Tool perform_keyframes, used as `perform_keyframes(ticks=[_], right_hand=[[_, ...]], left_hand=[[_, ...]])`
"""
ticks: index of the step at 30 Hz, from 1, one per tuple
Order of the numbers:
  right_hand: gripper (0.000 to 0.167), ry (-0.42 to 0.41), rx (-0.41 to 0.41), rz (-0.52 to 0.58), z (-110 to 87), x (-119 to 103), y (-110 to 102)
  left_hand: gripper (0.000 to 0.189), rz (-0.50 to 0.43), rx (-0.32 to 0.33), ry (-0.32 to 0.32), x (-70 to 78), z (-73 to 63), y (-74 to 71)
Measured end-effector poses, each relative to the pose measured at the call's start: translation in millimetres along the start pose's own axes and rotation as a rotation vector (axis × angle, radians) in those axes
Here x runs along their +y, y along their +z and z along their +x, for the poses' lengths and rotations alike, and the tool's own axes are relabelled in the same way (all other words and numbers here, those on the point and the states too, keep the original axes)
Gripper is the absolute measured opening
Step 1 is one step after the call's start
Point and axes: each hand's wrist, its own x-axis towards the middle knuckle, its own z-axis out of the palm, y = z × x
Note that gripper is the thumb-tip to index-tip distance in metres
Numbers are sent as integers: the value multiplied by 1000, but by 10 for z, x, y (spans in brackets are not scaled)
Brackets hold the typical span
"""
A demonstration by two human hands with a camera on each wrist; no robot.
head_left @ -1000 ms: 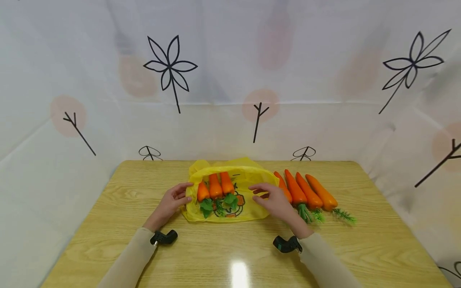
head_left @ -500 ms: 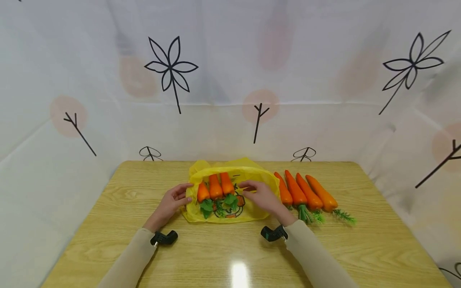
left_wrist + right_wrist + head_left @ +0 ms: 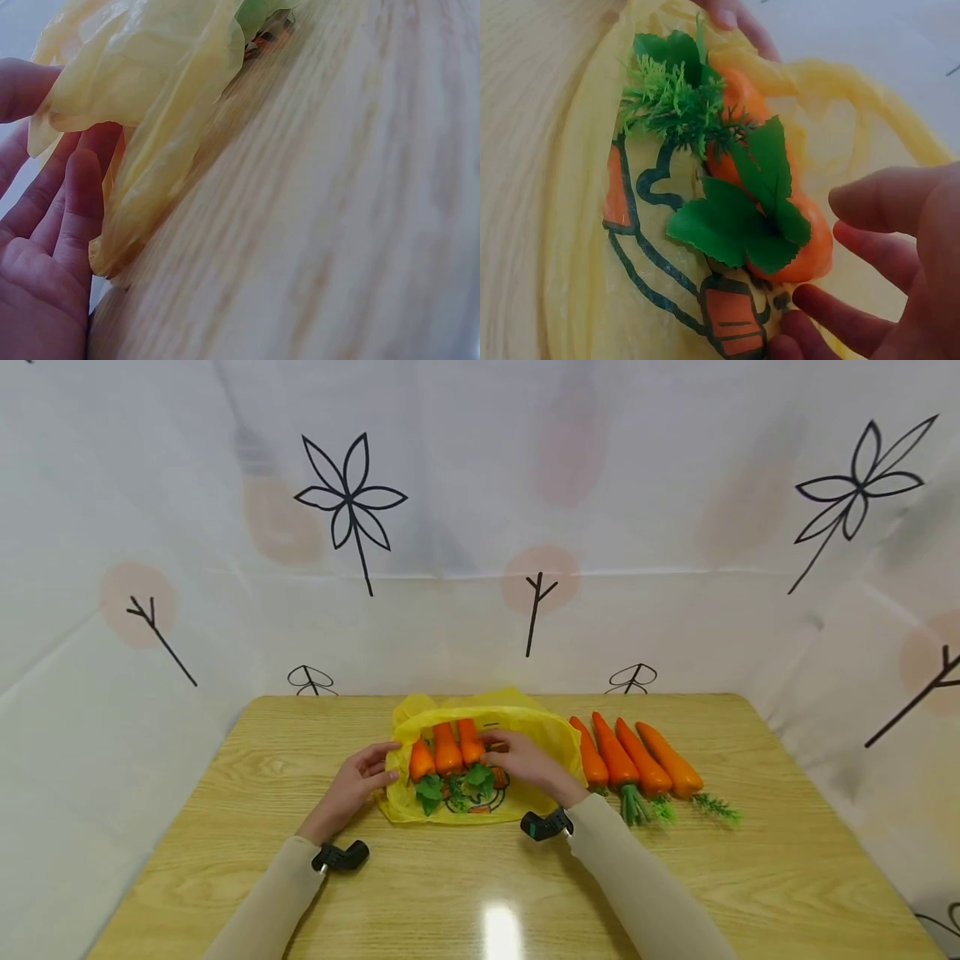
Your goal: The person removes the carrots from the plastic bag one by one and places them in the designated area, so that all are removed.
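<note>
A yellow plastic bag (image 3: 557, 739) lies on its side with its mouth facing me. Inside are three carrots, the left one (image 3: 422, 762), the middle one (image 3: 447, 750) and the right one (image 3: 470, 745), their green tops toward me. My left hand (image 3: 352, 789) holds the left edge of the bag's mouth (image 3: 150, 75) between thumb and fingers. My right hand (image 3: 525, 762) reaches into the mouth, fingers loosely spread beside the right carrot (image 3: 815, 244); whether a fingertip touches it I cannot tell. Carrot drawings show on the film under the leaves.
Several more carrots (image 3: 647, 760) lie side by side right of the bag, green tops toward me. All of it is on a wooden table (image 3: 420, 893). Behind hangs a white cloth (image 3: 465, 635) with plant drawings.
My right hand has moved left, from the bag's right side to beside the right carrot. The left hand stays at the bag's left edge. The carrots have not moved.
</note>
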Motion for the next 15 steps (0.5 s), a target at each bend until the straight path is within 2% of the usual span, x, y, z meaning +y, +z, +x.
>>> perform_keyframes(ticks=[7, 15], right_hand=[[52, -11, -78, -44, 67, 32, 1], [49, 12, -40, -25, 81, 56, 46]], left_hand=[[51, 0, 2, 4, 13, -3, -5], [51, -10, -7, 13, -5, -1, -10]])
